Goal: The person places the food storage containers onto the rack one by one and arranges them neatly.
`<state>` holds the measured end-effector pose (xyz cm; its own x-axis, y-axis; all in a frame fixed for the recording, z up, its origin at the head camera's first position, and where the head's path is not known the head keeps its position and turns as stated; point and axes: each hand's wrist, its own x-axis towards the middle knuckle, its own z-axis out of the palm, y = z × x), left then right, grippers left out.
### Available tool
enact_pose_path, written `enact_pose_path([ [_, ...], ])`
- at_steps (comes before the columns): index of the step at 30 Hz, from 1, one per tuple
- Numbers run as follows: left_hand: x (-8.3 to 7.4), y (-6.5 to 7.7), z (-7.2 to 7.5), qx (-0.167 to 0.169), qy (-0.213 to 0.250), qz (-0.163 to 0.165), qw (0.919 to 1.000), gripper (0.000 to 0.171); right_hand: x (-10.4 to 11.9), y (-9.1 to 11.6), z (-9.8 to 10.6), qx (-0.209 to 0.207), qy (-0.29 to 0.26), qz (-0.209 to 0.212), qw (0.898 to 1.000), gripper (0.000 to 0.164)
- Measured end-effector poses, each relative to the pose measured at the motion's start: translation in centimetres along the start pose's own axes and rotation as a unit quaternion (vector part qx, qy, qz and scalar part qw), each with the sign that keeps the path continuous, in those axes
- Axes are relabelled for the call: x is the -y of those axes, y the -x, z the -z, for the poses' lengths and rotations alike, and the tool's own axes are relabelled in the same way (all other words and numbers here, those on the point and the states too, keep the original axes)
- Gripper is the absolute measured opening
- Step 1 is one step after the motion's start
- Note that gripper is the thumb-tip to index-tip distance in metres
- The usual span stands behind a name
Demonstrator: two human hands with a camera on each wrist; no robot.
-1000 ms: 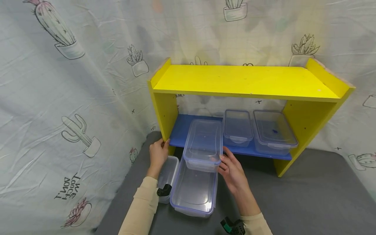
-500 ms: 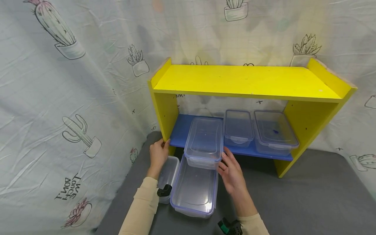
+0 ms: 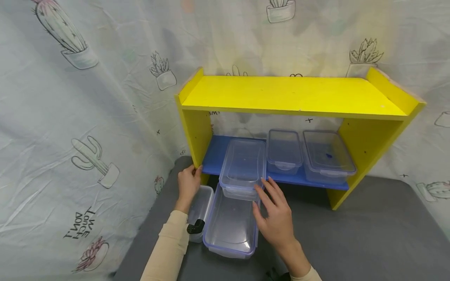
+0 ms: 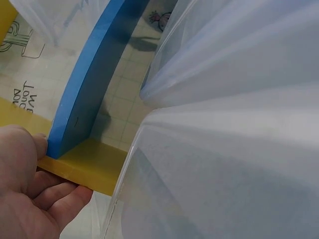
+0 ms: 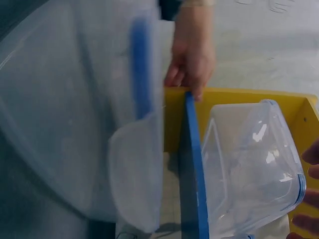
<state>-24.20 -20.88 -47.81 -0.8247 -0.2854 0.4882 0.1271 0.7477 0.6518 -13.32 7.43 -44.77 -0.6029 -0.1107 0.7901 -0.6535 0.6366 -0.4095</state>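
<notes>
My left hand (image 3: 188,183) grips the front edge of the yellow shelf unit's left side panel (image 4: 99,172), thumb on one side and fingers on the other. On the blue shelf board (image 3: 215,156) a clear lidded food container (image 3: 243,162) sits with its front end jutting past the edge. Close to that container's front right corner is my right hand (image 3: 277,218), fingers spread and slightly bent; whether they touch it I cannot tell. Only some fingertips (image 5: 311,199) of that hand show in the right wrist view.
Two more lidded containers, a narrow one (image 3: 284,150) and a wider one (image 3: 328,156), stand on the blue board to the right. Below, on the grey table (image 3: 386,234), lie a large container (image 3: 232,228) and a small one (image 3: 201,205).
The jutting container has shifted slightly back onto the board. My right hand has moved from its right side to around its front right corner. My left hand has stayed put.
</notes>
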Motion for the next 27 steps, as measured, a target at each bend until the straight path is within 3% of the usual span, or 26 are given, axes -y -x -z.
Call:
enact_pose_path([
  [4,0.0,-0.1,0.2,0.004,-0.004,0.002,1.0000,0.026,0.0,0.1,-0.1,0.024,0.036,0.048,0.998,0.042],
  [9,0.1,-0.2,0.2,0.005,-0.004,0.000,1.0000,0.026,0.1,-0.3,-0.2,0.049,0.074,0.071,0.993,0.044],
  [16,0.3,-0.1,0.1,0.006,0.000,0.005,1.0000,0.025,0.3,-0.7,-0.4,0.073,0.106,0.053,0.990,0.046],
  [27,0.4,-0.1,0.2,0.001,0.005,0.000,1.0000,0.024,0.5,-1.0,-0.9,0.078,0.106,0.029,0.991,0.047],
])
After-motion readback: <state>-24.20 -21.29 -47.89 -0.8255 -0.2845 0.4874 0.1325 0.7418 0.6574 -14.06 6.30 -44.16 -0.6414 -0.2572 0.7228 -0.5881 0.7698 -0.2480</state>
